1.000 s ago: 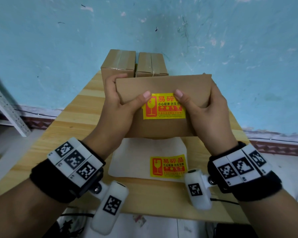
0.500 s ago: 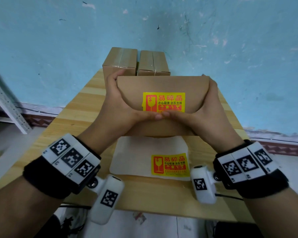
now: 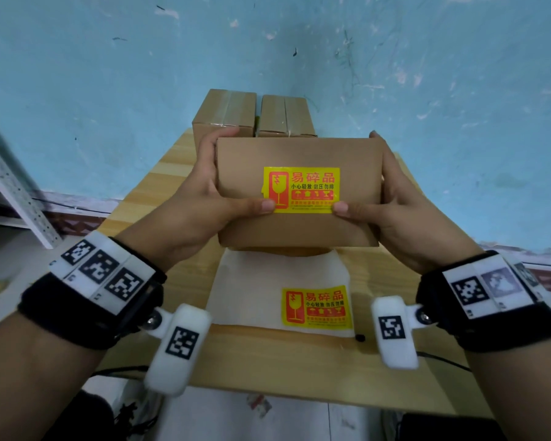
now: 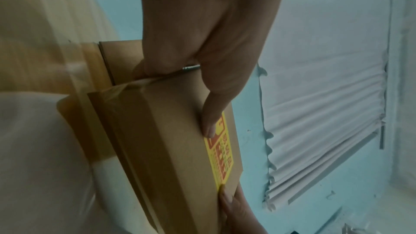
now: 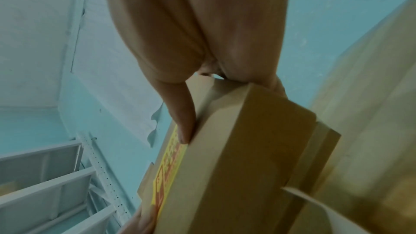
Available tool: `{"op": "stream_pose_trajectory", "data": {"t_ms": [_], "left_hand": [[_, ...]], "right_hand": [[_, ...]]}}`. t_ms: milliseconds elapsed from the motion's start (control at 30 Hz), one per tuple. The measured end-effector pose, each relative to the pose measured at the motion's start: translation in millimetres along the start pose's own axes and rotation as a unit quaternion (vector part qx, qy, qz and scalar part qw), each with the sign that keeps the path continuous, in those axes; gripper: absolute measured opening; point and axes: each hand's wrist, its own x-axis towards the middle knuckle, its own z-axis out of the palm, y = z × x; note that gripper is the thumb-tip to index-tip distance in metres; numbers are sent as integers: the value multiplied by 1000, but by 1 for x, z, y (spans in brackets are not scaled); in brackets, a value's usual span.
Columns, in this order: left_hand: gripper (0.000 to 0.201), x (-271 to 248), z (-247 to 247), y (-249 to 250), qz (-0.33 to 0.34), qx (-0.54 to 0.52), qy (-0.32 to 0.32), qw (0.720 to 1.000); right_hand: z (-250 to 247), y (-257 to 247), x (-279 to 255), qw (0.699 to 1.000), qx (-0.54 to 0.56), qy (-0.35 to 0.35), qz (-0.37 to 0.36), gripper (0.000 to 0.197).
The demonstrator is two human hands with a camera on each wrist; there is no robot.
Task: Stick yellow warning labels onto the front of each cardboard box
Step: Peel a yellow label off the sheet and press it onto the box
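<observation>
Left hand grips the box held above the tabletop, thumb pressing the label; right hand grips likewise; pressing-down step seems nearly done; next, set it down and peel the spare label

"易碎品" on yellow label

Matt brown cardboard box, glossy yellow label, pale grained wooden table, scuffed painted wall
</observation>
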Motion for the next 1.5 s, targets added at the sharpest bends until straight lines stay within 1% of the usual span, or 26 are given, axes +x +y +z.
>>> {"op": "stream_pose_trajectory", "data": {"t_ms": [67, 200, 367, 467, 667, 1033, 1367, 1500], "left_hand": [[102, 0, -3, 0, -4, -14, -16, 1000], [103, 0, -7, -5, -21, -30, -33, 999], [89, 3, -9, -6, -27, -48, -9, 998], [81, 3, -8, -6, -21, -40, 11, 999], [74, 4, -8, -8, -8, -3, 32, 999], [75, 3, -8, -9, 0, 3, 34, 999], [77, 3, -6, -10, 10, 17, 40, 999], [75, 3, -6, -11, 11, 18, 36, 999]], "right_hand": [[-2, 3, 0, 1000, 2, -8, 0, 104], [-3, 7, 2, 1000, 3, -16, 2, 105], [-4, 13, 4, 1000, -11, -20, 2, 108], [-2, 17, 3, 1000, -24, -14, 3, 108], [0, 19, 4, 999, -41, -5, 5, 108], [-1, 20, 4, 998, -61, -2, -4, 106], [-1, 22, 4, 998, -69, 6, -2, 110], [-1, 22, 4, 997, -75, 6, -5, 107]]}}
